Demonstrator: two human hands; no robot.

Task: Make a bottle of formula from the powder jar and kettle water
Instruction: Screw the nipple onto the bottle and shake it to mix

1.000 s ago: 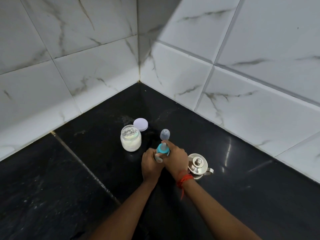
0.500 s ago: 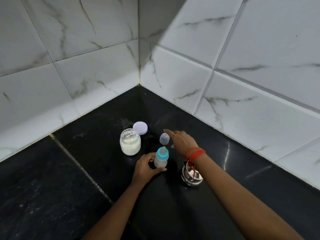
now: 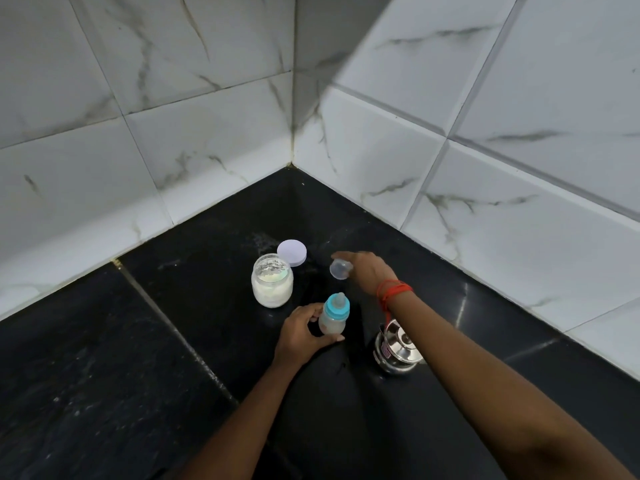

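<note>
A small baby bottle with a teal collar and teat stands upright on the black counter, whitish liquid inside. My left hand curls around its lower body. My right hand, red thread at the wrist, holds the clear bottle cap above the counter behind the bottle, its opening turned sideways. The open glass jar of white powder stands left of the bottle. A steel kettle with its lid on sits right of the bottle, partly under my right forearm.
The jar's white lid lies flat behind the jar. White marble-pattern tiled walls meet in a corner close behind the objects. A seam runs diagonally across the counter at the left.
My right hand left the bottle's teal collar, reached back to the clear cap and lifted it off the counter. My left hand stayed on the bottle.
</note>
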